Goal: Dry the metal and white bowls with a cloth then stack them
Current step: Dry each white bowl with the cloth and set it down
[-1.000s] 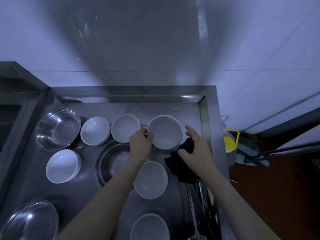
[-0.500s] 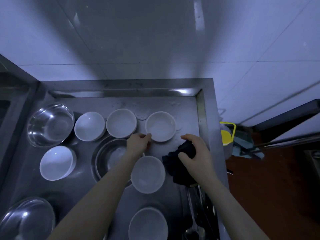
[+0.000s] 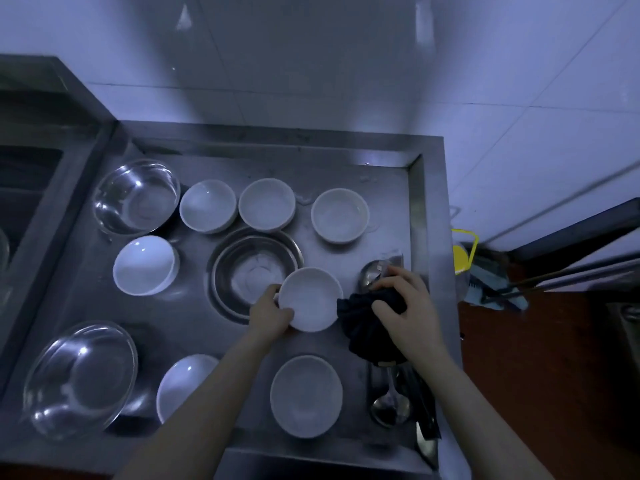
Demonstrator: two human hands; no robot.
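Observation:
My left hand grips the rim of a white bowl near the middle of the steel counter. Just right of that bowl, my right hand holds a bunched dark cloth. A metal bowl sits to the left of the held bowl, partly behind it. Several other white bowls stand around: one at the back right, two in the back row, one at the left and two near the front.
Two glass bowls stand at the back left and front left. Ladles and utensils lie along the counter's right side. A raised rim bounds the counter on the right; a sink lies to the left.
My left hand let go of the back-right white bowl, drew back and took hold of the middle white bowl. My right hand with the cloth stayed beside it.

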